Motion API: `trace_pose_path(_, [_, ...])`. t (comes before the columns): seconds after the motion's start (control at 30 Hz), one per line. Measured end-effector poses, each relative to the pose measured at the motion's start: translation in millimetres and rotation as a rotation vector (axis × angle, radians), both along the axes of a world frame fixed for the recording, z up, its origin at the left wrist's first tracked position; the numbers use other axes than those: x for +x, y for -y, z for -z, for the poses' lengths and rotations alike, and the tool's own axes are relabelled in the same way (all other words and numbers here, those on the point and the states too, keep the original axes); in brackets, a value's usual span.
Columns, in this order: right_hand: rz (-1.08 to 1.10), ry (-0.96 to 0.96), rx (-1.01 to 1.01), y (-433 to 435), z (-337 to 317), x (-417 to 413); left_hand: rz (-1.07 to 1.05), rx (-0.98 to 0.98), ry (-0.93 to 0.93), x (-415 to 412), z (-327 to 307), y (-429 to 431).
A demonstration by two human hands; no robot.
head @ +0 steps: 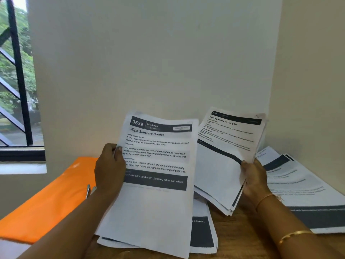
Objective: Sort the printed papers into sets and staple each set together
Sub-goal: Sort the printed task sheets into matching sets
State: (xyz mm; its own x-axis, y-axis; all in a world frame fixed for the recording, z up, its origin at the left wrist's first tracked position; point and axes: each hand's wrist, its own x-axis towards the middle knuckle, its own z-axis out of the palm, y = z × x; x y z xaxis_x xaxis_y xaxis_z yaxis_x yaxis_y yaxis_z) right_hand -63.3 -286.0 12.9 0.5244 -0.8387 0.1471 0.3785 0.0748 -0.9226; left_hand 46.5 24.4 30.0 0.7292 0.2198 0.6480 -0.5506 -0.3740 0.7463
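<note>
The left hand (110,169) pinches the left edge of a sheet (155,165) headed "Wipe Skincare Bottles", thumb on the print, and holds it raised in the lower centre of the frame. Just right of it, the right hand (255,181) grips a stack (222,165) of papers, fanned at its lower edge, with the top page headed "Preparing Makeup for Going Out". More papers (302,184) lie spread on the wooden worktop (240,238) at the lower right. A pile (203,232) shows behind the sheet's lower edge. An orange folder (46,202) lies at the lower left, a slim silver object (87,191) at its right edge. A barred window (16,81) fills the upper left.
</note>
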Motion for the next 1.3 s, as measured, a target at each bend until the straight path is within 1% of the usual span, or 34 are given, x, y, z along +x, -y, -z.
trace_pose_path(0.13, [-0.050,0.017,0.015,-0.8,4.1,0.0,0.002,-0.054,0.028,-1.2,-1.1,-0.1])
trace_pose_path(0.3, [-0.249,0.094,0.073,-12.8,1.4,0.1,0.032,-0.029,0.065,-2.3,2.0,3.0])
trace_pose_path(0.43, [-0.410,0.109,0.021,-29.4,-5.1,-2.6,0.074,0.008,0.077,-4.6,3.6,4.9])
trace_pose_path(0.53, [-0.506,0.080,-0.024,-37.1,-5.3,0.4,0.093,0.018,0.072,-6.6,5.3,8.4])
trace_pose_path(0.73, [-0.637,0.069,-0.067,-50.1,-8.1,0.6,0.117,0.015,0.017,-6.4,7.9,12.8])
trace_pose_path(0.87, [-0.727,0.004,-0.092,-59.8,-8.6,0.0,0.184,-0.033,-0.064,-10.5,8.4,17.2])
trace_pose_path(1.03, [-0.750,-0.073,-0.137,-65.8,-9.3,-0.2,0.231,-0.101,-0.132,-12.4,8.9,19.4])
trace_pose_path(1.17, [-0.767,-0.104,-0.082,-68.3,-8.8,-1.2,0.238,-0.128,-0.168,-12.0,8.8,19.4])
trace_pose_path(1.3, [-0.905,-0.025,0.026,-73.5,-15.1,-9.0,0.238,-0.146,-0.163,-13.8,8.5,19.8])
